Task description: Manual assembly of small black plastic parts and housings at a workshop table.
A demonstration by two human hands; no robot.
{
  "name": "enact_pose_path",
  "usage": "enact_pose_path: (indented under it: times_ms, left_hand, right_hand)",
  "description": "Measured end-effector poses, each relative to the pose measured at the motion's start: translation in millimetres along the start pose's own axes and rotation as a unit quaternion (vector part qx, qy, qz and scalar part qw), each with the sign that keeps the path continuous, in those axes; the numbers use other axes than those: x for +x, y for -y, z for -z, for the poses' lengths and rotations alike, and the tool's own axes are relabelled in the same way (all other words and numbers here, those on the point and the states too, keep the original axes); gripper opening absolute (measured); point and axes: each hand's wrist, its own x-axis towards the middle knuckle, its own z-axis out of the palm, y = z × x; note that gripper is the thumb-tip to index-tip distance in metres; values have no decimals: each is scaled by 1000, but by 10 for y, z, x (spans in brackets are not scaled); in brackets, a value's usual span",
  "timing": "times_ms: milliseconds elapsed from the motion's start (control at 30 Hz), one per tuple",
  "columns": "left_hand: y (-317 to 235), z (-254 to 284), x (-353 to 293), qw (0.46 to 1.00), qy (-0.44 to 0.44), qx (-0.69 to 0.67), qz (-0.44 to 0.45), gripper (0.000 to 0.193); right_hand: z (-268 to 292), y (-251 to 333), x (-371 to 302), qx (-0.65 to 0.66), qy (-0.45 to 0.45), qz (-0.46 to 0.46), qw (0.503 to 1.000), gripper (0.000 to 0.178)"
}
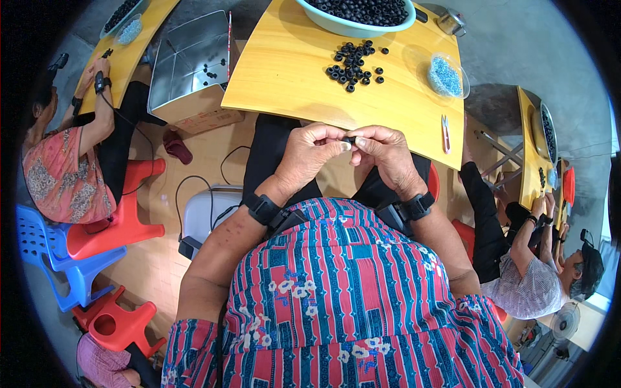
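My left hand (pixel 314 155) and my right hand (pixel 383 155) meet just below the near edge of the yellow wooden table (pixel 278 77). Their fingertips pinch one small black ring (pixel 350 139) between them. Both wrists wear black straps. A loose pile of black rings (pixel 354 64) lies on the table beyond my hands. A pale bowl (pixel 357 14) full of black rings stands at the far edge. A clear bag of small blue beads (pixel 445 76) lies at the table's right. Small red-handled snips (pixel 446 133) rest near the right front edge.
A person in a patterned top sits at left on a red stool (pixel 123 213) at another yellow table (pixel 129 52). A metal tray (pixel 191 61) on a cardboard box stands between the tables. Another person works at right. Blue and red plastic seats (pixel 71 258) stand lower left.
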Motion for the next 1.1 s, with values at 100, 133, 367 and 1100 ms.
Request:
enact_pose_path:
  times_ms: [100, 133, 367, 1100]
  left_hand:
    - [-13, -14, 6, 1000, -4, 13, -15, 16]
    - [-19, -22, 9, 1000, -6, 11, -24, 16]
    - [-59, -44, 7, 1000, -4, -6, -24, 17]
    - [-69, -71, 9, 997, -17, 32, -64, 21]
  right_hand:
    - [-5, 1, 0, 59, 7, -31, 998, 15]
    - [-5, 5, 3, 85, 17, -42, 995, 16]
    - [-33, 27, 13, 159, 55, -69, 983, 23]
    - [-59, -62, 28, 51, 94, -2, 994, 19]
